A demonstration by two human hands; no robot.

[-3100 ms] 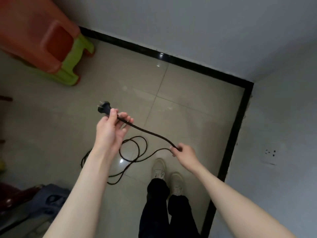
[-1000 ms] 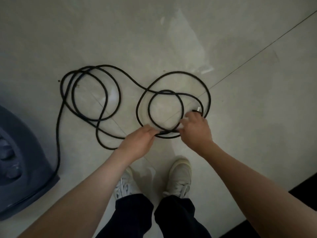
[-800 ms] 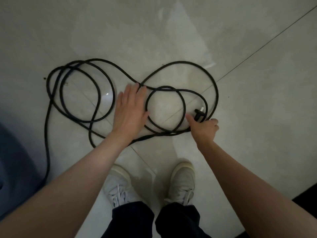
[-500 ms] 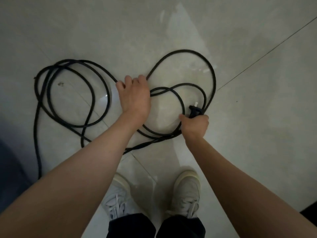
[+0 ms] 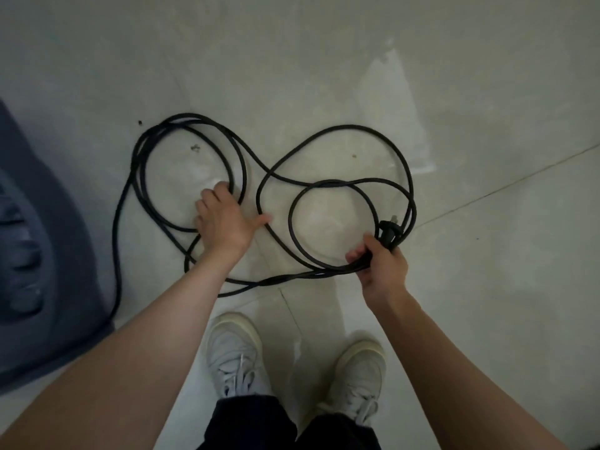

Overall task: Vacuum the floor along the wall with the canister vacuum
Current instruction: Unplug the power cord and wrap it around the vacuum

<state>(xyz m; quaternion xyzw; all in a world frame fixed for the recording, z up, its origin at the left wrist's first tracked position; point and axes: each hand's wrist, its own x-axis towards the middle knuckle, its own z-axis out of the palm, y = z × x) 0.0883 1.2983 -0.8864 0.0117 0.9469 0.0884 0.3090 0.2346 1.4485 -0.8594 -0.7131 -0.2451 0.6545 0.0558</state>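
Two bare arms reach down over a pale tiled floor [image 5: 487, 92] that fills the whole view. Thin dark lines run where the tiles meet.

At the left edge sits the big blue-grey canister vacuum [image 5: 35, 254]. Only part of its round body shows. It rests on the floor, well apart from the hands.

A long black cord [image 5: 324, 131] lies on the floor in loose loops in the middle. One end runs down the left side to the vacuum. On the left there is a round bunch of loops. On the right there are two more loops, a small one inside a big one.

The left hand [image 5: 224, 225] is down on the left bunch of loops. Its fingers curl over the cord at the edge of the bunch, and its thumb sticks out to the right. Whether the fingers hook under the cord or just rest on it cannot be told.

The right hand [image 5: 383, 264] holds the cord tight where several strands come together. The black plug [image 5: 389, 232] pokes up just above this hand, with its small metal pins pointing up and to the right.

Near the bottom stand two white shoes [image 5: 237, 355] with laces, and dark trouser legs [image 5: 253, 423] above them.

Small specks of dirt [image 5: 195, 147] lie on the floor inside and near the loops.
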